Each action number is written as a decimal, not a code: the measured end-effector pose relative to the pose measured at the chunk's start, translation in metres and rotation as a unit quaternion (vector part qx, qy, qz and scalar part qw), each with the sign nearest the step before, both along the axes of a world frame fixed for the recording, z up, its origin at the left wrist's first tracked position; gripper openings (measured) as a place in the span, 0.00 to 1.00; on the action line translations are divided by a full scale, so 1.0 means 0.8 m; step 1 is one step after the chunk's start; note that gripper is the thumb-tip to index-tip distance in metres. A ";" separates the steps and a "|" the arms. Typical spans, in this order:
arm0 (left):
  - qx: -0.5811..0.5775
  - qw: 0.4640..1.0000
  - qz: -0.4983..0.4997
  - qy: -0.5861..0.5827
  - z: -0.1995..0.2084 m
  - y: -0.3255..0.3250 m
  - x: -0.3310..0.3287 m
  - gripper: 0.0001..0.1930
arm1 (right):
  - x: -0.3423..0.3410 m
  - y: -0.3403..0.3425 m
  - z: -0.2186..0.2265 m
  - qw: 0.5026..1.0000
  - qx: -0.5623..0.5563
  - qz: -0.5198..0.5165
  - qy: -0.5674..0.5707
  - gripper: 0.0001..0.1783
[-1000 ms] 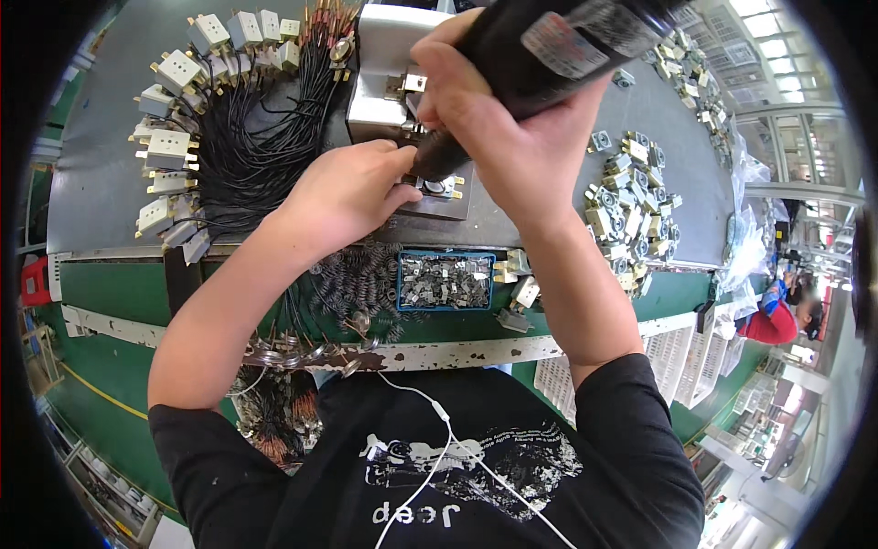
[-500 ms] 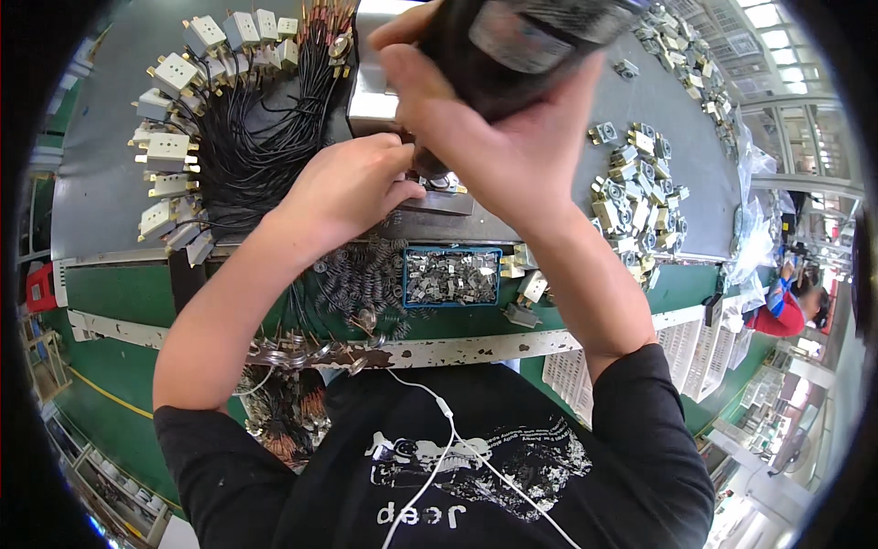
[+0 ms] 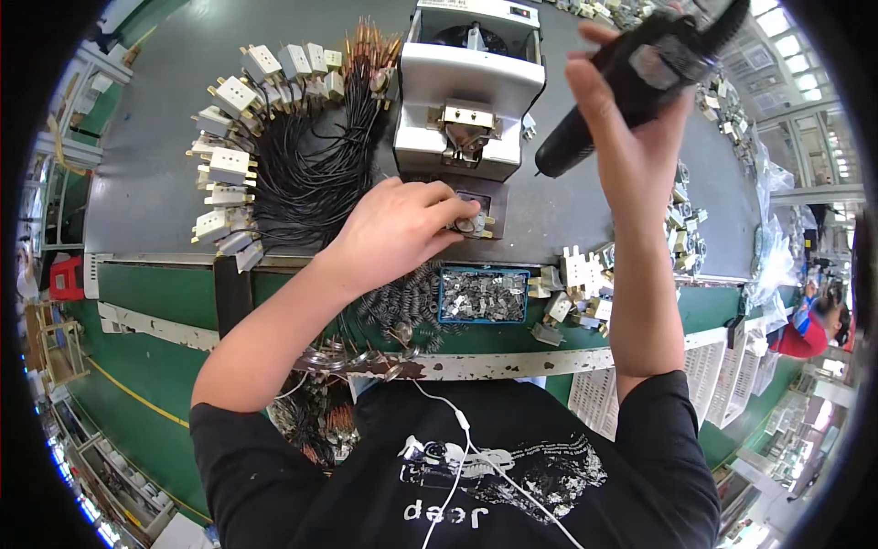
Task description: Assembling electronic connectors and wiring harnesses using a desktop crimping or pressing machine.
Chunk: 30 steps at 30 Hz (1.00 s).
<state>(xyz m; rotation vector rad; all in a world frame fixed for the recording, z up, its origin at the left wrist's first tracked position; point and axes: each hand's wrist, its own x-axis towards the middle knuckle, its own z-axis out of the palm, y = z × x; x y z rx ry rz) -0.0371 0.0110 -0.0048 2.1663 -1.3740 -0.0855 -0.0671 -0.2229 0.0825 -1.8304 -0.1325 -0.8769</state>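
Observation:
My right hand (image 3: 643,156) is wrapped round a black electric screwdriver (image 3: 576,137), raised to the right of a silver screw-feeding machine (image 3: 471,78). The driver's thin tip points down and left, apart from everything. In front of the machine, my left hand (image 3: 393,233) pinches a small plug part (image 3: 473,224) with a grey body and brass-coloured pins. This part sits at a small metal block (image 3: 497,196) on the bench; whether it is seated there is hard to see. My fingers cover its left side.
White plugs (image 3: 229,165) on bundled black cords (image 3: 311,188) lie left. A blue-rimmed tray (image 3: 485,321) of small metal parts sits nearer me, beside loose springs (image 3: 393,302). White plug bodies (image 3: 581,274) lie right of it. Another person in red (image 3: 805,337) is at far right.
The screwdriver has lifted off the part and moved right in my right hand, uncovering the machine. My left hand stays by the part, its fingers now on its left side. The view has shifted.

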 end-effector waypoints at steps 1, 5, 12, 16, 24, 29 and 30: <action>0.000 1.000 -0.004 -0.003 0.007 0.002 -0.001 0.17 | -0.009 0.001 0.001 0.999 -0.004 0.033 0.015 0.47; -0.138 0.958 0.124 -0.218 0.062 0.063 0.030 0.17 | -0.009 -0.055 0.015 0.975 -0.014 0.005 -0.222 0.42; 0.075 0.903 0.370 -0.205 0.072 0.233 0.063 0.07 | -0.025 -0.216 -0.101 0.801 -0.424 -0.121 0.405 0.30; 0.086 0.895 0.410 -0.156 0.085 0.210 0.069 0.09 | -0.025 -0.197 -0.112 0.754 -0.494 -0.074 0.425 0.25; 0.060 0.969 0.212 -0.110 0.073 0.086 0.001 0.11 | -0.084 -0.085 -0.058 0.932 -0.182 0.066 0.307 0.28; 0.116 0.939 0.172 -0.276 0.004 0.047 0.036 0.10 | -0.095 0.001 -0.060 0.918 -0.324 0.130 0.191 0.35; 0.156 0.926 0.179 -0.293 -0.004 0.041 0.040 0.09 | -0.091 0.004 -0.068 0.929 -0.304 0.130 0.166 0.36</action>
